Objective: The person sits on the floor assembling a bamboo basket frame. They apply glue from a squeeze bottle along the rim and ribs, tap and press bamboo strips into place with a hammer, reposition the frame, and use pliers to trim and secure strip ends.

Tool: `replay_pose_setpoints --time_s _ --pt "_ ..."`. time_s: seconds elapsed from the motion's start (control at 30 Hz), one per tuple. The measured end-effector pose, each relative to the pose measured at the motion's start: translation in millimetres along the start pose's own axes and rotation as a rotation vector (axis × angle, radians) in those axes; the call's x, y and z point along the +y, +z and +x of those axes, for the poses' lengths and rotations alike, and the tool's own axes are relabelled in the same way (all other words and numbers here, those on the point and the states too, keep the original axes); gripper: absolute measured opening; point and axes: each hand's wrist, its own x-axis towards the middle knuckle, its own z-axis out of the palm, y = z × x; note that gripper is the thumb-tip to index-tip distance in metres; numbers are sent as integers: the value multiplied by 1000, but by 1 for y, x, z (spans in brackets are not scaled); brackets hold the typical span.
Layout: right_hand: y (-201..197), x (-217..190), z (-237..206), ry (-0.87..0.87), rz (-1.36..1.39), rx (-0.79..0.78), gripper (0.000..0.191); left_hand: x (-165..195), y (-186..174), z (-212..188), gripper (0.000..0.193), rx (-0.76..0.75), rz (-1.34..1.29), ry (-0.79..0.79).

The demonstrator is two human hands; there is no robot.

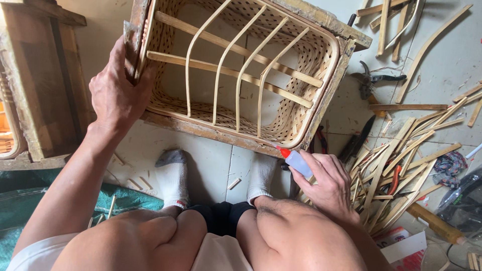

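Here left hand (pixel 116 93) grips basket (pixel 236 70) edge; right hand (pixel 329 183) holds glue bottle (pixel 296 161).

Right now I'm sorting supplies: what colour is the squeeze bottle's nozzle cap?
Red, on the squeeze bottle in the right hand; head view.

My left hand (pixel 118 90) grips the corner of the woven bamboo basket (pixel 236 75), tipped on its side in a wooden frame, slat ribs facing me. My right hand (pixel 326 183) holds a small red-tipped glue bottle (pixel 295 160), nozzle at the basket's lower rim.
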Motion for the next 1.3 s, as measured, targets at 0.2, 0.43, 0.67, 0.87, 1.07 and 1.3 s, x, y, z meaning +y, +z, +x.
replay_pose_setpoints --time_s 0.2,0.43,0.67,0.87,1.07,1.3 --pt "-5 0 3 -46 -41 -42 47 -2 -1 0 59 34 17 23" --pt "-5 5 1 -85 -100 -74 42 -8 1 0 57 24 8 38" --pt "-25 5 4 -57 -92 -99 40 -4 0 1 57 35 14 32" --pt "-8 -11 33 -116 -26 -92 39 -25 -31 4 59 -223 -137 -5" --pt "12 -24 56 -216 -21 -112 42 -46 -28 -36 89 -104 -444 -220" --pt "9 -28 63 -260 -74 -155 41 -42 -4 -62 109 18 -804 -411"
